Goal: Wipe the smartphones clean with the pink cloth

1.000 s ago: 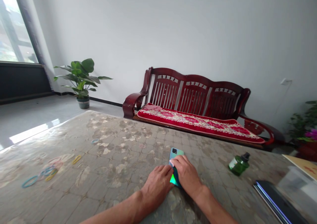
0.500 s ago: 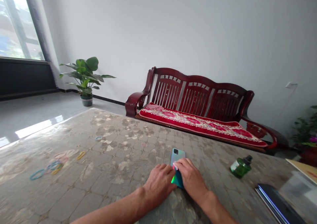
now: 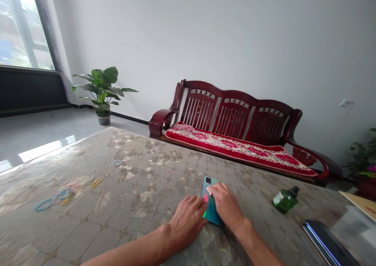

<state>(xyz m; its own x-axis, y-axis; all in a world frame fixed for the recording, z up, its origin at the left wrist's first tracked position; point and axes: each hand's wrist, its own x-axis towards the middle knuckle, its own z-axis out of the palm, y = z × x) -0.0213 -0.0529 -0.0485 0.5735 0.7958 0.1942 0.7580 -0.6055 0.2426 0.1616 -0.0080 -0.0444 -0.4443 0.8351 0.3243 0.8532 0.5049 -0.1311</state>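
Observation:
A shiny blue-green smartphone point(image 3: 212, 209) lies back up on the table, its camera block at the far end. My left hand point(image 3: 189, 215) grips the phone's left edge, fingers curled and the thumb mostly hidden. Over the upper right part of the phone is my right hand point(image 3: 226, 203), its fingers closed in a pinch. A small white wad point(image 3: 208, 190), perhaps tissue or cloth, shows at those fingertips and touches the phone's back.
Coloured rubber bands point(image 3: 66, 195) lie on the patterned tablecloth point(image 3: 141, 227) at left. To the right stand a green bottle point(image 3: 284, 200) and a stack of dark flat devices point(image 3: 329, 242). A red wooden bench point(image 3: 232, 117) is beyond the table; a potted plant point(image 3: 102, 89) stands left.
My right hand has slid a little up the phone towards its camera end, with the white wad. More of the phone's lower back shows. My left hand stays at the edge.

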